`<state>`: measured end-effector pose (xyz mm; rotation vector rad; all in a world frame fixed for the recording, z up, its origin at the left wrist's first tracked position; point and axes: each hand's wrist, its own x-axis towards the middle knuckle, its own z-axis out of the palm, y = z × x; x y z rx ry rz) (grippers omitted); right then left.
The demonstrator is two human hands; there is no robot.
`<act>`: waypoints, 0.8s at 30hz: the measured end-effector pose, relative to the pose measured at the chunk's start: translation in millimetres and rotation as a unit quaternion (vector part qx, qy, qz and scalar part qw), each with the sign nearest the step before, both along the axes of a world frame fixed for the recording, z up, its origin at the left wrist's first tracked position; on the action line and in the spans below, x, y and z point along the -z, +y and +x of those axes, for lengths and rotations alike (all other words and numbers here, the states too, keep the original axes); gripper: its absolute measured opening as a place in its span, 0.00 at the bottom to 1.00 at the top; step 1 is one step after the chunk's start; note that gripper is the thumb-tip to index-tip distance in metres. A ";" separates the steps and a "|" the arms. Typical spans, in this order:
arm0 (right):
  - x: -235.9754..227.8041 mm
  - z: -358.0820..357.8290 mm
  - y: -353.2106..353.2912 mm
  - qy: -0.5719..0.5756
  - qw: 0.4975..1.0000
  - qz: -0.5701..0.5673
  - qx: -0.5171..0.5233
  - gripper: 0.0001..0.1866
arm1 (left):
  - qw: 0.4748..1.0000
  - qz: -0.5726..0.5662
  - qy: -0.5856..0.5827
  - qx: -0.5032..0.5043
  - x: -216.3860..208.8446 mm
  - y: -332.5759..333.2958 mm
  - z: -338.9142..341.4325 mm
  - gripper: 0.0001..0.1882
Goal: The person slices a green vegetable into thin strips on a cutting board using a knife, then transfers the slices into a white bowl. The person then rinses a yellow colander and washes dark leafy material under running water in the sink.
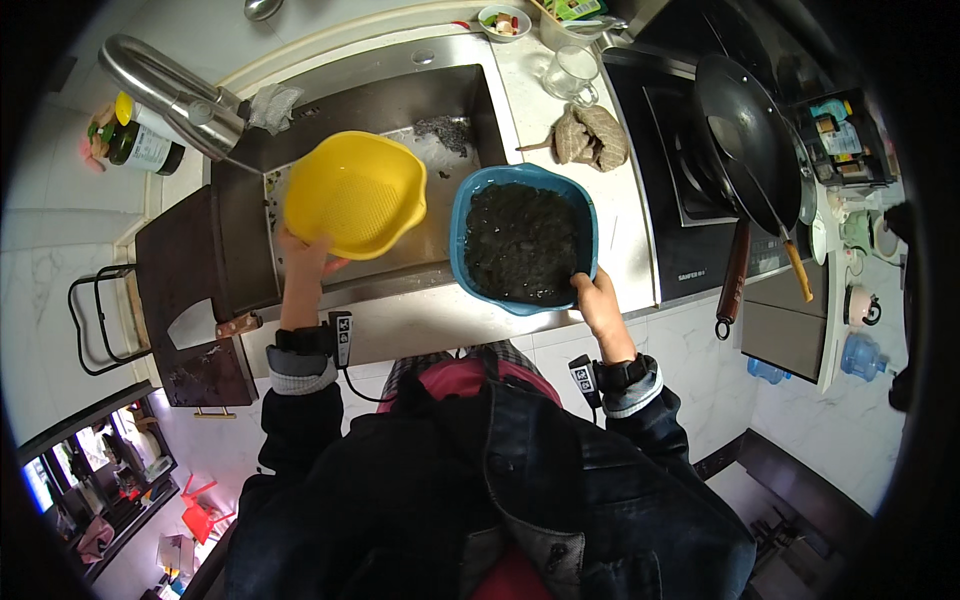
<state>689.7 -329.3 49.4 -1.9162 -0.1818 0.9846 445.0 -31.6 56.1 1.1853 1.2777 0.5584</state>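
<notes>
My left hand (304, 258) is closed on the near edge of a yellow plastic colander (355, 195), tilted over the steel sink (385, 102). Some of its fingers are hidden behind the colander. With my right hand (598, 298) I grip the near right rim of a blue plastic basin (459, 240), thumb over the edge. This basin sits across the sink's right edge and the counter. Inside it lies a dark, wet mass (525, 240), shiny with water; its kind I cannot make out. Dark scraps (445, 133) lie on the sink floor.
A curved faucet (205, 118) reaches over the sink's left side. At the left, a cleaver (200, 325) lies on a dark board (175, 250). Beyond the basin are a crumpled cloth (590, 137) and a glass mug (570, 75). A wok (735, 100) stands on the stove at right.
</notes>
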 end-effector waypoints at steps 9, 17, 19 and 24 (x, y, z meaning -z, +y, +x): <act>-25.7 -9.5 52.6 -0.104 0.994 -0.016 -0.015 0.16 | 0.997 0.009 -0.040 0.067 37.1 -12.0 18.1 0.45; -64.5 -7.2 114.2 -0.326 0.928 -0.124 -0.129 0.21 | 0.991 0.033 -0.087 0.098 42.8 -5.4 23.5 0.42; -72.5 -7.2 126.7 -0.402 0.891 -0.129 -0.167 0.22 | 0.993 -0.035 -0.083 0.080 41.9 -7.5 23.0 0.42; -88.6 -11.7 161.2 -0.495 0.823 -0.167 -0.222 0.16 | 0.983 -0.116 -0.127 0.060 38.0 -7.9 19.2 0.40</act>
